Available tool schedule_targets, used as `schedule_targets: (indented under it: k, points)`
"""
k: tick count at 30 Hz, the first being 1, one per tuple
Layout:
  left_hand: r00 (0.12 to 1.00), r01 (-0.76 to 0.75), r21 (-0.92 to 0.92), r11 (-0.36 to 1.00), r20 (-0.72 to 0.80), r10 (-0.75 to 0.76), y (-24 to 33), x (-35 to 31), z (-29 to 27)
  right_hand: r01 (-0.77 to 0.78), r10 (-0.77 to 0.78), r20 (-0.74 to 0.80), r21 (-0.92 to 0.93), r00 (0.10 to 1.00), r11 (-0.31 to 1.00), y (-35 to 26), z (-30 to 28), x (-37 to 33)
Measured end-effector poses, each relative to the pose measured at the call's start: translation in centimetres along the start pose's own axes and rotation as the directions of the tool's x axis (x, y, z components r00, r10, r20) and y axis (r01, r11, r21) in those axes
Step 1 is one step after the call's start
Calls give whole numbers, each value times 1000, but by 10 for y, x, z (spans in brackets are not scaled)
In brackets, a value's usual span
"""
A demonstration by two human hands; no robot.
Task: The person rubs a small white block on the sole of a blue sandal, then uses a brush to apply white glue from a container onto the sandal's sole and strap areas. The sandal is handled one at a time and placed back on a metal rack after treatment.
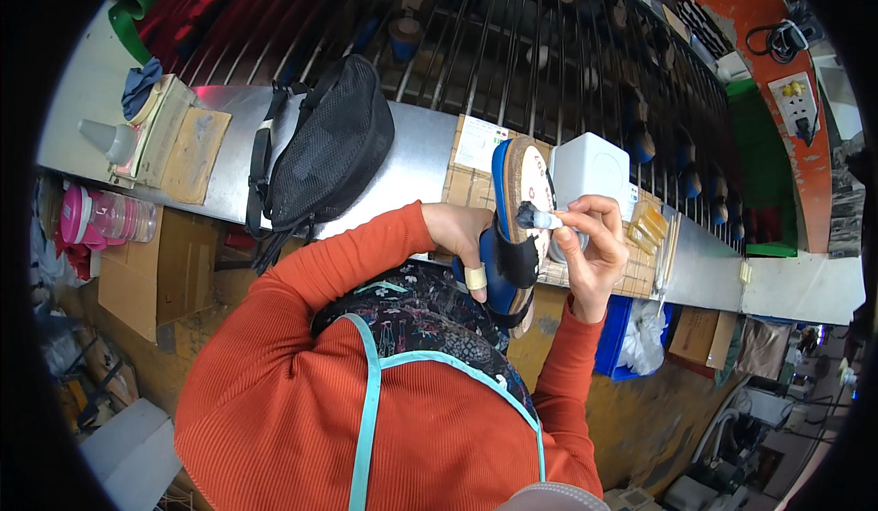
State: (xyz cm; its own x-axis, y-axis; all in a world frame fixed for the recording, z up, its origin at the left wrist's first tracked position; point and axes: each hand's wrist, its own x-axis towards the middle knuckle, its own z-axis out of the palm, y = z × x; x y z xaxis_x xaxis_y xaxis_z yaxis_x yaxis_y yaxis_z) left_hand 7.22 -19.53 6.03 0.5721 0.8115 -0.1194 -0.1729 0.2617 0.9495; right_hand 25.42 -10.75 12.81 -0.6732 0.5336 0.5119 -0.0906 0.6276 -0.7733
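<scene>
A sandal (526, 168) on a blue shoe last (491, 259) is held over the near edge of the bench. It has a tan rim, a whitish face with small red marks, and a black strap (519, 260) across it. My left hand (462, 241), a pale wrap on one finger, grips it from the left near the strap. Between the fingers of my right hand (593, 250) is a small brush (541, 219) with a white handle. Its dark bristles touch the whitish face just above the strap.
A white plastic container (590, 168) stands right behind the sandal, with yellowish blocks (647, 227) beside it. A black mesh bag (334, 140) lies on the metal ledge (416, 150). Beyond runs a rack of metal rods (457, 44) carrying shoes. Below right is a blue bin (615, 335).
</scene>
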Motion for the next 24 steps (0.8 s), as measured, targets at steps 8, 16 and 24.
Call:
schedule_targets:
  k: [8, 16, 24]
  points:
    - [999, -37, -75, 997, 30, 39, -2, 0, 4, 32, -27, 75, -59, 997, 998, 5, -10, 0]
    - [995, 16, -72, 997, 103, -8, -3, 1, 4, -17, 7, 340, 25, 940, 1000, -2, -29, 24]
    - [933, -360, 148, 921, 36, 359, -30, -2, -13, 50, -10, 131, -304, 991, 951, -1, -15, 6]
